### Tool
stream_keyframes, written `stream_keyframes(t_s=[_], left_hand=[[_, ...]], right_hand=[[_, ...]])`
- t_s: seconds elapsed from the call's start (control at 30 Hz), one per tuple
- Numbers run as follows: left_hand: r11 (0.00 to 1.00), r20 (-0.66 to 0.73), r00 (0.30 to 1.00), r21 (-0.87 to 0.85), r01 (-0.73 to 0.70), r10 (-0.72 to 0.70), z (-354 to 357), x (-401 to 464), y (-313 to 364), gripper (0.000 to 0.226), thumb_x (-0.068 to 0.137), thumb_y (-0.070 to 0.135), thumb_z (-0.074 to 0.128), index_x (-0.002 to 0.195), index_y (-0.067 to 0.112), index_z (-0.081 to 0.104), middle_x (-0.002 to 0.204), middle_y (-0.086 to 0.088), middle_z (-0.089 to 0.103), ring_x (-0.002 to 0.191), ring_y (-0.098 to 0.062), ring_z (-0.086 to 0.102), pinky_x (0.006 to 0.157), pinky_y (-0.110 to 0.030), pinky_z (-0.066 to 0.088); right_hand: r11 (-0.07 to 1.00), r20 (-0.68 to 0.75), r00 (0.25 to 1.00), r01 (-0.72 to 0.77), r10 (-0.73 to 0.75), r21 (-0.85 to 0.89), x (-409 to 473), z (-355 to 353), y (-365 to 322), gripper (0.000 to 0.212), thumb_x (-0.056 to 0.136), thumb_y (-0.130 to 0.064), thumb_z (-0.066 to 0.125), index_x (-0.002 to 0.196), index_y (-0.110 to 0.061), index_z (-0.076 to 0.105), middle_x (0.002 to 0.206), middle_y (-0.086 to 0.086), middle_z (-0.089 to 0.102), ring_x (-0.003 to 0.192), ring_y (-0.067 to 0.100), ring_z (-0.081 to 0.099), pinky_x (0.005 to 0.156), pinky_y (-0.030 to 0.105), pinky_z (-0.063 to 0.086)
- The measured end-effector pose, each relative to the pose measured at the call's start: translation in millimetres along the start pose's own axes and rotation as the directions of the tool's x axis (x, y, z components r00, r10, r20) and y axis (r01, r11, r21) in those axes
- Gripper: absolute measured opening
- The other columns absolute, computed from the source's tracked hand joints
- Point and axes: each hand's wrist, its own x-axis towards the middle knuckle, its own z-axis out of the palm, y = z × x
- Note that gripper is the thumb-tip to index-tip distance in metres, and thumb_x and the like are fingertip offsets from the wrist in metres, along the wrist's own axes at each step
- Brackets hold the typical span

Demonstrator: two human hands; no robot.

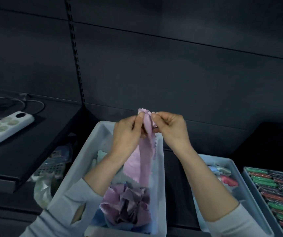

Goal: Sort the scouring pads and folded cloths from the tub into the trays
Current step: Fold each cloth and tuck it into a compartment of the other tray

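A pink cloth [140,161] with zigzag edges hangs above the pale blue tub [79,168]. My left hand [128,134] pinches its top left corner and my right hand [169,129] pinches the top right corner, the two hands close together. Inside the tub lie crumpled purple cloths [128,204], a blue cloth [99,218] and a pale green one [101,154]. To the right stands a tray [236,197] holding a few folded cloths, blue and red among them. A further tray [248,177] at the far right is filled with green and red scouring pads [281,194].
A white power strip [5,129] with cables lies on a dark shelf at the left. Plastic-wrapped items [51,170] sit low between that shelf and the tub. A dark back wall with a slotted upright rail rises behind everything.
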Motion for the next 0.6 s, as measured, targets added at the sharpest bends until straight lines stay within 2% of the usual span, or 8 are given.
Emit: stream_keyframes(t_s=[0.1, 0.2, 0.27, 0.33, 0.4, 0.47, 0.53, 0.6], left_hand=[[0.998, 0.055, 0.998, 0.066, 0.009, -0.013, 1, -2, 2, 0.071, 0.092, 0.066, 0.024, 0.082, 0.02, 0.076, 0.073, 0.002, 0.075, 0.078, -0.013, 0.072, 0.084, -0.041, 0.055], [0.99, 0.073, 0.997, 0.137, -0.046, 0.036, 1, -5, 3, 0.07, 0.091, 0.066, 0.02, 0.086, 0.025, 0.077, 0.08, 0.004, 0.076, 0.085, -0.015, 0.071, 0.086, -0.04, 0.054], [0.982, 0.019, 0.996, 0.168, -0.087, 0.085, 0, -8, 4, 0.059, 0.092, 0.059, 0.027, 0.092, 0.024, 0.075, 0.086, 0.004, 0.074, 0.085, -0.015, 0.069, 0.083, -0.039, 0.054], [0.985, -0.112, 0.987, 0.139, -0.097, 0.113, -4, -5, -7, 0.042, 0.089, 0.052, 0.045, 0.107, 0.021, 0.066, 0.102, 0.004, 0.068, 0.091, -0.009, 0.064, 0.083, -0.036, 0.053], [0.998, -0.095, 0.995, 0.058, 0.038, -0.032, -11, 4, -21, 0.068, 0.075, 0.062, 0.061, 0.127, 0.02, 0.052, 0.121, 0.004, 0.059, 0.106, -0.008, 0.06, 0.092, -0.029, 0.051], [0.971, 0.109, 0.968, -0.05, 0.232, -0.226, -17, 12, -33, 0.091, 0.064, 0.069, 0.073, 0.135, 0.018, 0.047, 0.129, 0.003, 0.06, 0.116, -0.013, 0.059, 0.1, -0.037, 0.049], [0.939, 0.285, 0.927, -0.172, 0.299, -0.243, -17, 12, -37, 0.065, 0.073, 0.044, 0.082, 0.125, 0.014, 0.059, 0.118, 0.0, 0.069, 0.11, -0.017, 0.065, 0.094, -0.034, 0.053], [0.925, 0.228, 0.949, -0.261, 0.276, -0.219, -13, 11, -32, 0.029, 0.08, 0.021, 0.078, 0.103, 0.006, 0.07, 0.099, -0.002, 0.074, 0.093, -0.017, 0.068, 0.079, -0.029, 0.053]], right_hand=[[0.995, 0.106, 0.994, 0.047, -0.038, -0.084, -7, -2, -1, 0.014, 0.089, -0.028, 0.07, 0.082, -0.018, 0.076, 0.074, 0.0, 0.073, 0.075, 0.015, 0.07, 0.073, 0.036, 0.058], [0.977, 0.135, 0.987, 0.109, -0.085, -0.181, -10, -5, 0, 0.014, 0.082, -0.011, 0.069, 0.089, -0.02, 0.076, 0.077, -0.003, 0.074, 0.077, 0.019, 0.071, 0.073, 0.036, 0.058], [0.972, 0.097, 0.989, 0.125, -0.108, -0.201, -7, -9, 5, 0.021, 0.084, -0.003, 0.064, 0.081, -0.02, 0.075, 0.068, -0.013, 0.069, 0.064, 0.011, 0.065, 0.061, 0.028, 0.053], [0.977, 0.07, 0.994, 0.097, -0.085, -0.189, -3, -14, 7, 0.027, 0.087, -0.004, 0.066, 0.064, -0.018, 0.067, 0.055, -0.017, 0.05, 0.054, 0.003, 0.043, 0.054, 0.022, 0.037], [0.989, 0.079, 0.995, 0.076, -0.066, -0.128, 2, -21, 9, 0.025, 0.087, -0.006, 0.069, 0.065, -0.001, 0.059, 0.059, -0.005, 0.039, 0.06, 0.008, 0.035, 0.059, 0.026, 0.031], [0.996, 0.093, 0.993, 0.073, -0.068, -0.043, 6, -28, 9, 0.028, 0.086, -0.007, 0.07, 0.075, 0.014, 0.055, 0.064, 0.008, 0.038, 0.065, 0.014, 0.035, 0.064, 0.03, 0.031], [0.999, 0.087, 0.995, 0.041, -0.043, 0.016, 8, -33, 7, 0.022, 0.086, -0.007, 0.072, 0.083, 0.012, 0.063, 0.066, 0.016, 0.051, 0.07, 0.014, 0.044, 0.068, 0.032, 0.039], [0.999, 0.056, 0.998, 0.016, -0.018, 0.037, 7, -37, 6, 0.004, 0.084, -0.007, 0.074, 0.085, -0.003, 0.074, 0.076, 0.011, 0.069, 0.073, 0.012, 0.057, 0.071, 0.031, 0.049]])
